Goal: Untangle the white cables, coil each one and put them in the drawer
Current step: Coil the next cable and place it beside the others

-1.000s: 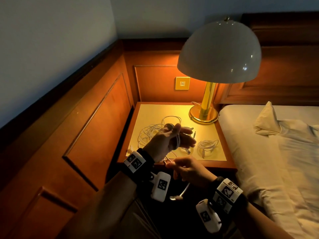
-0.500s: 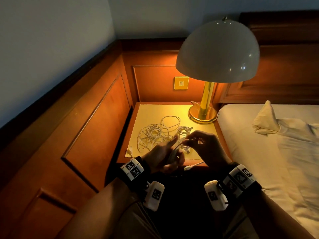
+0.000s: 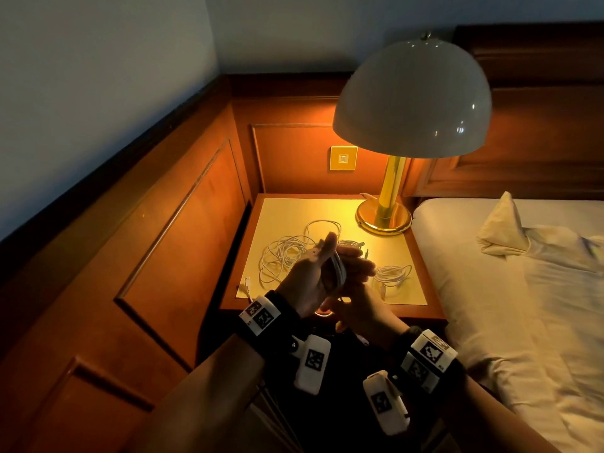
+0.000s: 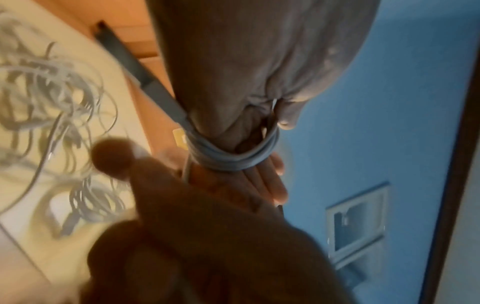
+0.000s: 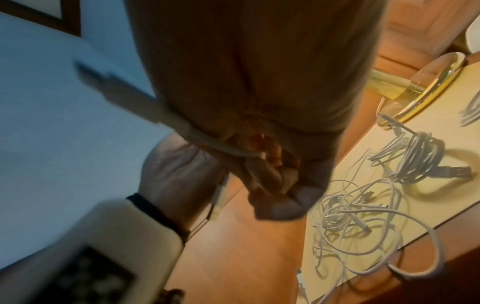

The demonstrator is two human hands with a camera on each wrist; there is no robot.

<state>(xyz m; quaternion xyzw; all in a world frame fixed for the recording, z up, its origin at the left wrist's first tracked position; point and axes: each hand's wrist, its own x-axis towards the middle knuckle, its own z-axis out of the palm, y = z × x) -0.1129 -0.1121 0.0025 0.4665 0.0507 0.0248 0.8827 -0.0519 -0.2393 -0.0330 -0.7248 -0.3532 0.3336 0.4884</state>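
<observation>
Several turns of white cable (image 3: 338,271) sit wound around the straight fingers (image 3: 354,266) of my left hand (image 3: 313,279), which I hold palm-up above the front edge of the nightstand (image 3: 330,207); in the left wrist view the loops cross just below the knuckles, with a plug end sticking out beside them. My right hand (image 3: 358,310) is directly beneath the left and touching it, its fingers curled and pinching the loose end of that same cable. Behind my hands, toward the left edge of the nightstand top, lies the tangled pile (image 3: 282,256) of white cables, one plug reaching the front-left corner. Near the front-right part of the top rests a small coiled cable (image 3: 392,274), apart from the tangle. At the back-right corner stands the brass lamp (image 3: 384,217), with a wall switch (image 3: 343,157) behind it and the bed (image 3: 523,289) alongside the right edge.
</observation>
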